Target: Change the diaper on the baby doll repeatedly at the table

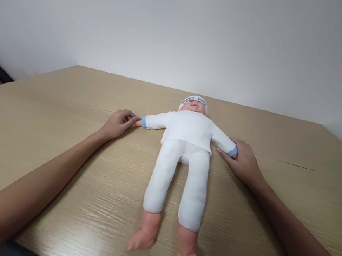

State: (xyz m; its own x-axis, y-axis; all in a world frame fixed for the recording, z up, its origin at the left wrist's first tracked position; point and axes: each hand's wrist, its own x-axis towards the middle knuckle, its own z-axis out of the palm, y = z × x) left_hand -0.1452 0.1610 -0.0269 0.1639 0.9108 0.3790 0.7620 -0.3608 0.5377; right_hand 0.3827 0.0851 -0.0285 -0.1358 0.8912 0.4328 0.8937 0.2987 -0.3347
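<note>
A soft baby doll [187, 146] in a white cloth suit with blue cuffs lies face up on the pale wood-grain table [49, 129], head toward the far edge and bare feet toward the near edge. The left hand [118, 123] pinches the doll's small hand between curled fingertips. The right hand [243, 162] closes thumb and fingers round the other blue cuff. Held this way, both sleeves seem drawn out sideways to keep the body flat. The doll's white cap [194, 102] reads "Happy Baby" in blue.

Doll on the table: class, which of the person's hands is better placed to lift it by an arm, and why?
Probably the right: the right hand wraps the doll's arm at its blue cuff, while the left hand only meets the other arm's tip with curled fingertips.
</note>
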